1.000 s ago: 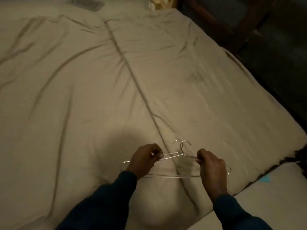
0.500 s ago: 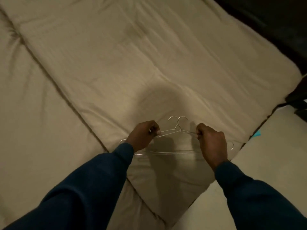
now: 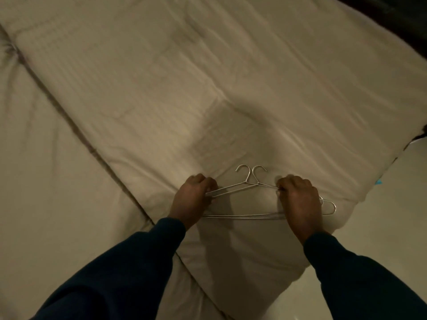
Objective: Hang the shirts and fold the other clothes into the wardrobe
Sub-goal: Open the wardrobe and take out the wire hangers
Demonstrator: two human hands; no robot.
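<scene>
Two thin metal wire hangers (image 3: 250, 182) lie stacked together low over the beige bed cover (image 3: 184, 88), hooks pointing away from me. My left hand (image 3: 193, 197) grips their left shoulder wires. My right hand (image 3: 299, 199) grips the right shoulder wires, with the hangers' right end sticking out past it. No shirts or other clothes are in view.
A seam (image 3: 76, 132) runs diagonally between two bed sections on the left. The bed's corner (image 3: 335, 227) sits just right of my right hand, with pale floor (image 3: 381, 215) beyond it. A small blue scrap (image 3: 378, 182) lies on the floor; dark furniture (image 3: 392, 17) fills the top right.
My view has shifted toward the bed's near corner, and my hands have brought the hangers down closer to the cover. Both grips are unchanged.
</scene>
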